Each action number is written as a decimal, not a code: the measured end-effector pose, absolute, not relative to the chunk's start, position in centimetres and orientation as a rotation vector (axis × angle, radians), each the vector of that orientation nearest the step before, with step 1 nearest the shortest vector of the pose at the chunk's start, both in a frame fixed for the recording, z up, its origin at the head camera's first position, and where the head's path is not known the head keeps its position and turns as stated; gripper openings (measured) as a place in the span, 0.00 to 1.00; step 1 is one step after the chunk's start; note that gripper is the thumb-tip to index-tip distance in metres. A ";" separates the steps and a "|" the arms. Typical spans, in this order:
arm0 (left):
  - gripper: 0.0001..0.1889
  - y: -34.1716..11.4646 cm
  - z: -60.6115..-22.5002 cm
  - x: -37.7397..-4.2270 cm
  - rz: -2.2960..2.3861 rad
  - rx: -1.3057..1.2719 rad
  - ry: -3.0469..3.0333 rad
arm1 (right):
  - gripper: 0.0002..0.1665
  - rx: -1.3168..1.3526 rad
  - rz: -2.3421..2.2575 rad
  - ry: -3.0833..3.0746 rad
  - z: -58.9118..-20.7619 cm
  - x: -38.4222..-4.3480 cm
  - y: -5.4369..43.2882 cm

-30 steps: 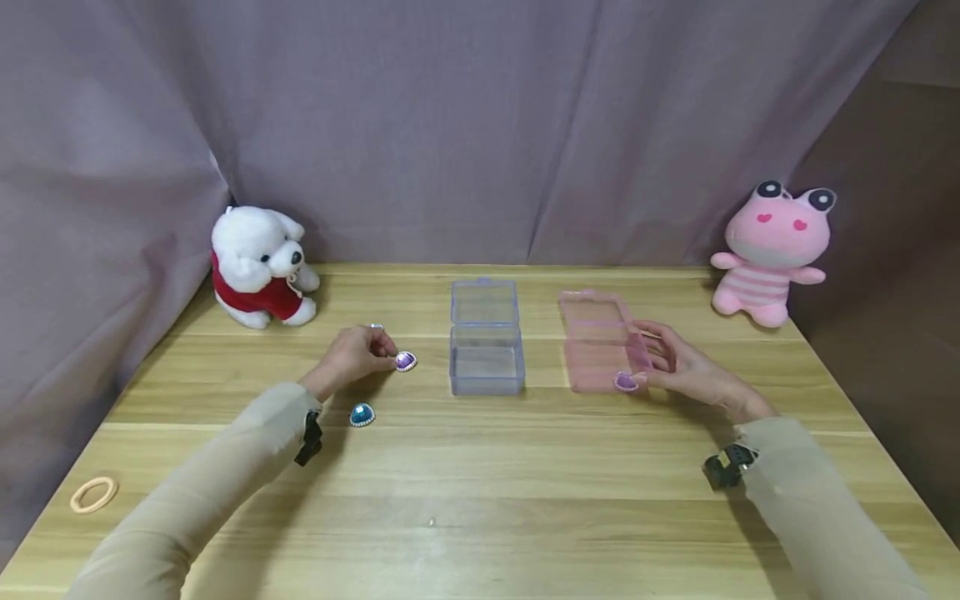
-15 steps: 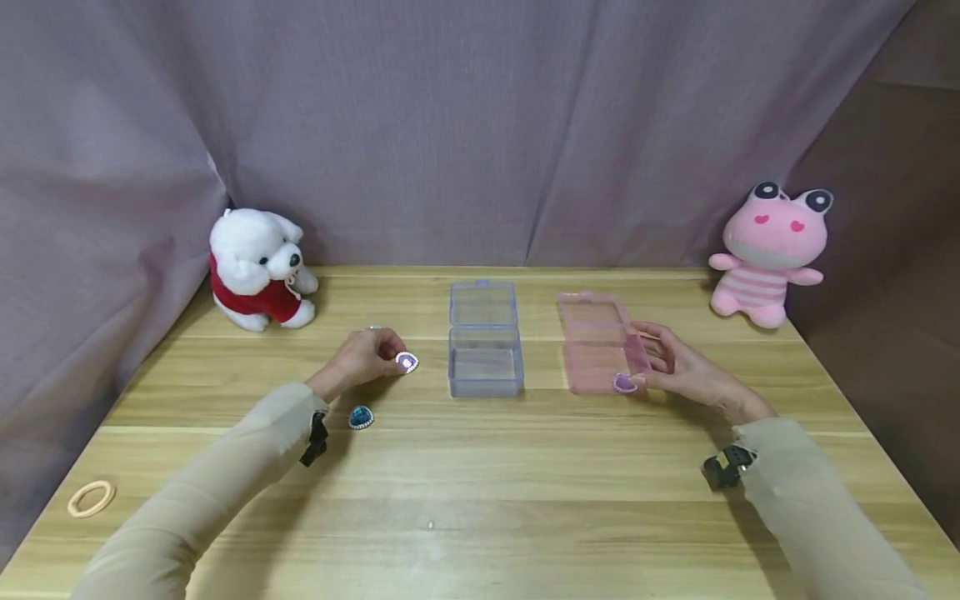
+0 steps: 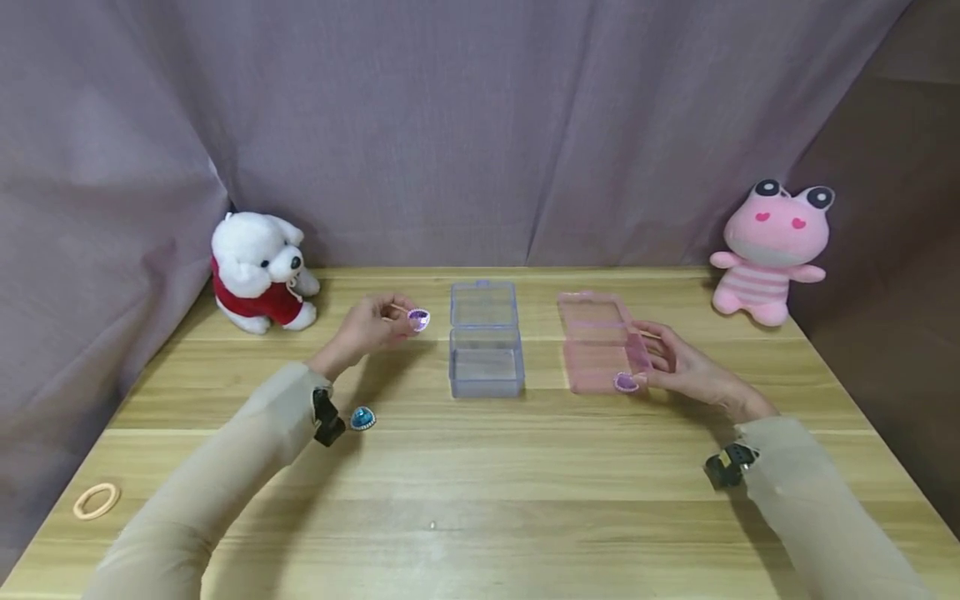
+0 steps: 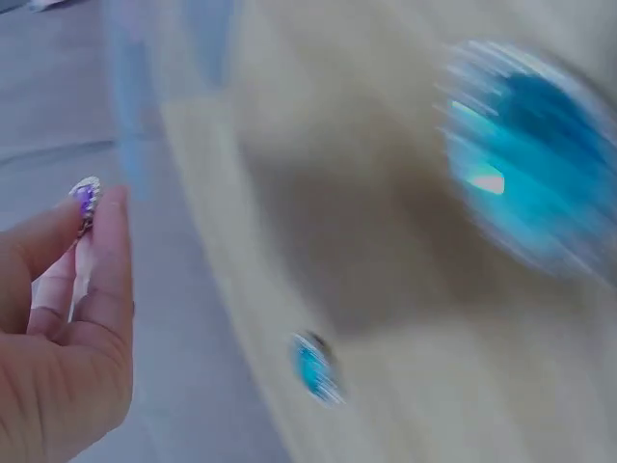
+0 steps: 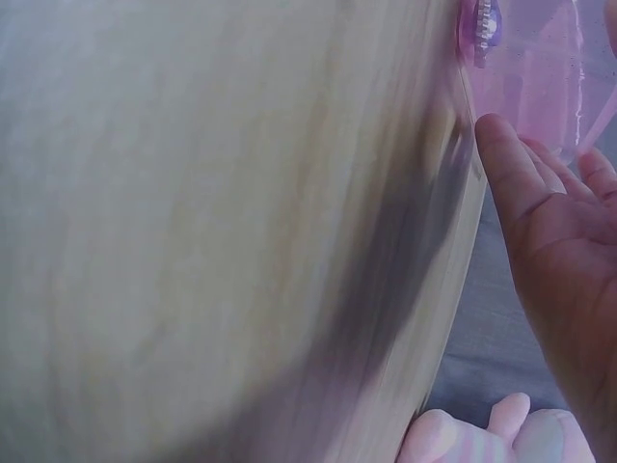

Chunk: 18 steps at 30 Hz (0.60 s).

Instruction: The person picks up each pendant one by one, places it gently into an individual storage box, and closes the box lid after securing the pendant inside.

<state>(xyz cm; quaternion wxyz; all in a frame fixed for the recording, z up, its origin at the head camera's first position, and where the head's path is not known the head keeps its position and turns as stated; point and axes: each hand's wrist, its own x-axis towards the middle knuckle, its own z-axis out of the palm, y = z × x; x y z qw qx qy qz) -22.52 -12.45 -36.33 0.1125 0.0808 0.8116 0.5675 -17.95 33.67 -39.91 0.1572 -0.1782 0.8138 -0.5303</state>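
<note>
My left hand (image 3: 371, 327) pinches a purple gem (image 3: 418, 319) with a sparkly white rim between thumb and fingers, raised above the table left of the clear bluish box (image 3: 486, 388). That box stands with its lid up. A blue gem (image 3: 363, 418) lies on the table below my left wrist; in the left wrist view a second, smaller-looking blue gem (image 4: 313, 368) shows, hidden behind the hand in the head view. My right hand (image 3: 690, 371) rests at the right side of the pink box (image 3: 588, 383), fingers extended. Another purple gem (image 3: 626, 382) shows at that box's front right corner, by my thumb.
A white plush dog (image 3: 258, 271) in red sits at the back left, a pink striped plush frog (image 3: 776, 250) at the back right. A light wooden ring (image 3: 96, 501) lies near the left table edge. A curtain (image 3: 420, 133) hangs behind the table.
My left hand has lifted the purple gem up and slightly to the right, away from the table. The right hand and both boxes stay in place.
</note>
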 end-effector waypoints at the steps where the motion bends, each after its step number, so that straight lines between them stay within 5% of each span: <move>1: 0.14 -11.8 -35.8 -22.7 1.740 0.222 2.311 | 0.47 -0.501 -1.512 2.333 -39.8 -18.0 33.7; 9: 0.18 -2.9 -33.1 -23.3 1.943 0.274 1.988 | 0.47 -0.501 -1.487 2.364 -39.7 -18.1 33.6; 18: 0.15 7.4 -34.5 -22.8 1.861 0.265 1.843 | 0.49 -0.457 -1.478 2.362 -39.7 -17.8 33.6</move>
